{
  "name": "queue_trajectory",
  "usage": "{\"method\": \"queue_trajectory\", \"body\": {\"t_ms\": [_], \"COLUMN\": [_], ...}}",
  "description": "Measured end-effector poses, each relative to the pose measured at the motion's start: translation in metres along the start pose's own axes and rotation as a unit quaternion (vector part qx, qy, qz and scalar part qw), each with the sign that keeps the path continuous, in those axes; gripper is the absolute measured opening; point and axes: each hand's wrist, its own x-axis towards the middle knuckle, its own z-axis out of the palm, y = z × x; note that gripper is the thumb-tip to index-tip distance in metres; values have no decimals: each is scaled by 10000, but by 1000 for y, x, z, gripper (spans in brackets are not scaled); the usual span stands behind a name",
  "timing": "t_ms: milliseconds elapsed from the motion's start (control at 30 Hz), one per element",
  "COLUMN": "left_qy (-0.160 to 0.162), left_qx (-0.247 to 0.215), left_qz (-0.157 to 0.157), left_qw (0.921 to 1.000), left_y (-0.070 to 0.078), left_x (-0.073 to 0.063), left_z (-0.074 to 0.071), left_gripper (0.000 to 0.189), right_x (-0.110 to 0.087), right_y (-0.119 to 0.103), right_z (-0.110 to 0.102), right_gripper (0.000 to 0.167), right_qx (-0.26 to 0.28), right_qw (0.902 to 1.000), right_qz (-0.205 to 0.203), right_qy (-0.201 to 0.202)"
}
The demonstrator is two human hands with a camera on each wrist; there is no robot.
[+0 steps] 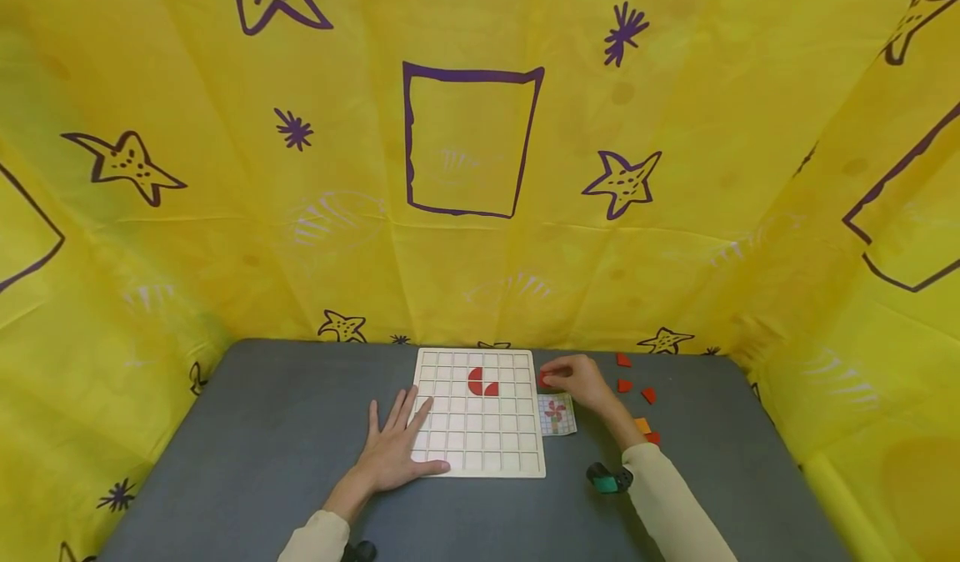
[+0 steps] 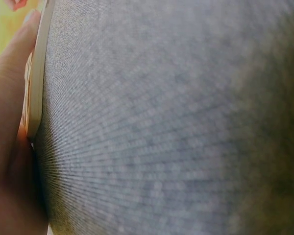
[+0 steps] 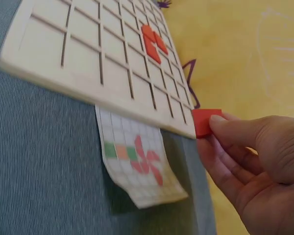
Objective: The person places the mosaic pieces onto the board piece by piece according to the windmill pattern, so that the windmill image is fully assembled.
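One bright red piece (image 3: 201, 122), straight-edged.

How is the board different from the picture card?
The board is bigger; the card is smaller.
The board is thick and flat; the card is thin and bends at its end.
The board has red pieces lying on it; the card has a red flower picture.
Both have grids of squares.

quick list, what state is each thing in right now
Pale wooden grid board, flat on grey table
Three flat red pieces, set in the board
Held flat red piece, pinched in right hand
Printed paper card, slightly curled
Loose flat red pieces, scattered
Flat orange piece, loose
Left hand, spread on the board
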Motion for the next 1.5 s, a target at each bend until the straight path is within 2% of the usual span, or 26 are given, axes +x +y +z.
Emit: {"method": "queue_trajectory", "body": {"t_ms": [367,600,767,900,1267,1500], "left_qy": [-163,-28,-158,-197,-68,-56], "left_qx": [42,-49,-34,-28,-46,-33], "left_qz": [-125,-52,-98,-110,-116,-101], "left_qw": [9998,10000,9998,9997,9999,9999], "left_y": [2,1,1,2,1,0], "left_x": [1,1,1,1,1,1], "left_z": [-1,-1,-2,-2,1,2], "left_gripper": [112,111,113,112,112,113], "right_x": [15,21,25,28,28,26], "right_y": [-12,-7,-11,-16,-27,-30], "right_z": [19,35,44,50,55,56], "right_gripper": [15,13,11,8,5,8], "right_qx": [215,-161,-219,-328,-749,-793], "right_qw": [9995,9998,9997,9992,9969,9961], "right_qz": [123,91,45,181,99,308], "right_qy": [-192,-57,-84,-141,-225,-243]}}
